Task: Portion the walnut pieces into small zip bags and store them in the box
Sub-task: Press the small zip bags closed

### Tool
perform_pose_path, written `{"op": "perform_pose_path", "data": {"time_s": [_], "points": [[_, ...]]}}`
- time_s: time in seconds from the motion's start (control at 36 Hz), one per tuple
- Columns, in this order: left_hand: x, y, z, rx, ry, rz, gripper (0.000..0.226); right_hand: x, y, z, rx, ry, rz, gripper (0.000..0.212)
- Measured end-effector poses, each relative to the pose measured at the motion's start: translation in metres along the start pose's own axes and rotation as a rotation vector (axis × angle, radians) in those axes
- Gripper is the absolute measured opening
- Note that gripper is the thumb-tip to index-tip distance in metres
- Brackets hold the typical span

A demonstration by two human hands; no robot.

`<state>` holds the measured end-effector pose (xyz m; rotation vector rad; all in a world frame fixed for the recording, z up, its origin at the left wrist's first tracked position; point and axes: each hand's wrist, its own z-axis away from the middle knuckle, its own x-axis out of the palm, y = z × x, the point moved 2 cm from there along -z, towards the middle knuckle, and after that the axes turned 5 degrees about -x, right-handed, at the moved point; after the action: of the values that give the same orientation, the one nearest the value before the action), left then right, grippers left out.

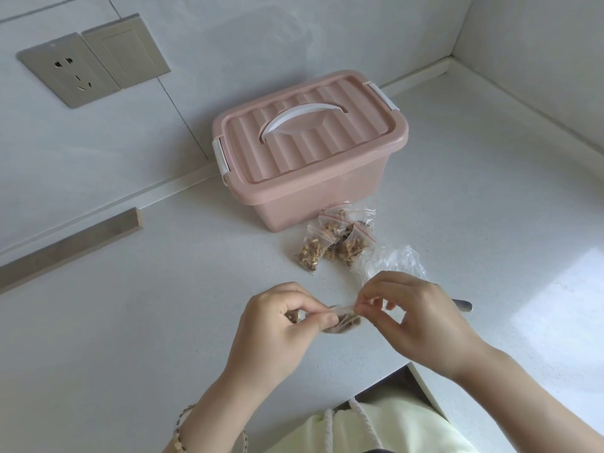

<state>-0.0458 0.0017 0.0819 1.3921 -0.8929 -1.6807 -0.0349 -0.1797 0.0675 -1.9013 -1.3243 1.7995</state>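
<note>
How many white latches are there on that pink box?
2: the left latch sits on the left end of the pink box, the right latch on its right end. The back side is hidden, so another could be there.

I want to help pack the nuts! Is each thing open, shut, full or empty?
pink box, lid on, latches down.
small zip bags, filled with walnuts, lying outside the box.
zip bag in hands, holds walnuts, top pinched by left hand and right hand.
big clear bag, crumpled, looks empty.
wall socket, nothing plugged in.
</note>
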Motion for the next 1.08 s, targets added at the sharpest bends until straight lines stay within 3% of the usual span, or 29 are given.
{"op": "perform_pose_path", "data": {"time_s": [0.14,0.31,0.36,0.5,0.67,0.83,0.89,0.97,1.08], "points": [[0.002,-0.018,-0.006,-0.102,0.033,0.019,0.015,0.009,0.017,-0.011,0.182,-0.009,-0.101,0.025],[-0.005,-0.049,-0.015,-0.306,0.146,0.118,0.022,0.006,0.077,-0.036,0.468,0.099,-0.069,0.007],[-0.004,-0.059,-0.019,-0.327,0.133,0.124,0.027,0.007,0.098,-0.049,0.516,0.11,0.028,0.017],[0.013,-0.078,-0.036,-0.336,0.063,0.063,0.023,0.036,0.126,-0.071,0.606,0.006,0.169,0.036],[0.027,-0.103,-0.061,-0.369,0.009,-0.013,0.018,0.058,0.139,-0.076,0.749,-0.137,0.312,0.03],[0.023,-0.116,-0.075,-0.337,0.055,-0.215,0.009,0.051,0.119,-0.077,0.692,-0.044,0.269,0.025],[0.019,-0.115,-0.075,-0.334,0.124,-0.229,0.026,0.044,0.108,-0.074,0.614,-0.001,0.245,0.023],[0.015,-0.1,-0.069,-0.317,0.166,-0.053,0.043,0.029,0.088,-0.064,0.435,0.088,0.152,0.01],[0.018,-0.065,-0.055,-0.211,-0.024,0.181,0.047,0.009,0.049,-0.048,0.211,0.029,0.0,0.004]]}}
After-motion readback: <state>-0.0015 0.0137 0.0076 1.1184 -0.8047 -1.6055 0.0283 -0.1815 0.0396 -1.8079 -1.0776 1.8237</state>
